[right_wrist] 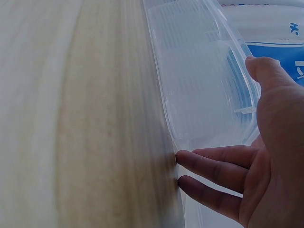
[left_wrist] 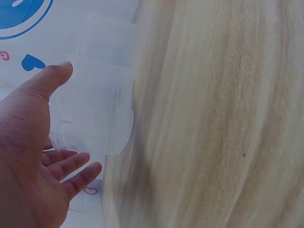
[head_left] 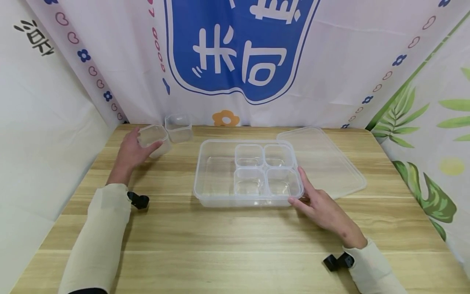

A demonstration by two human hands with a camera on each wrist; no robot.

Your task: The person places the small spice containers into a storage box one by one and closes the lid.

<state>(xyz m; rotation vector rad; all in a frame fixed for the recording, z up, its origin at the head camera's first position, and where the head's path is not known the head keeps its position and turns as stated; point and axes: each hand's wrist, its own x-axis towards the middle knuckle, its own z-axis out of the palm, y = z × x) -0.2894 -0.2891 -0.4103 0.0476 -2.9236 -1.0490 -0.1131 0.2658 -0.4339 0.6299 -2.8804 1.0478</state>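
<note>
Pinching clear cup [head_left: 152, 134] left of big box [head_left: 220, 201] between half-spread fingers of left hand [head_left: 131, 152], just touching box's right end with near-straight fingers of right hand [head_left: 324, 209]. Could totally topple neighbouring cup [head_left: 179, 134] if lifted crooked.

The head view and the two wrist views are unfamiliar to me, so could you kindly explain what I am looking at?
There is no robot here, only a person's bare left hand and right hand. The head view looks forward and down from the person's head; each wrist view shows one of the hands up close. On the wooden table stands a large clear box, with four small containers in its right half. A flat clear lid lies to its right. The left hand spans a fifth container, beside a sixth container; how firmly it grips is hard to tell. The right hand touches the box's right end.
</note>
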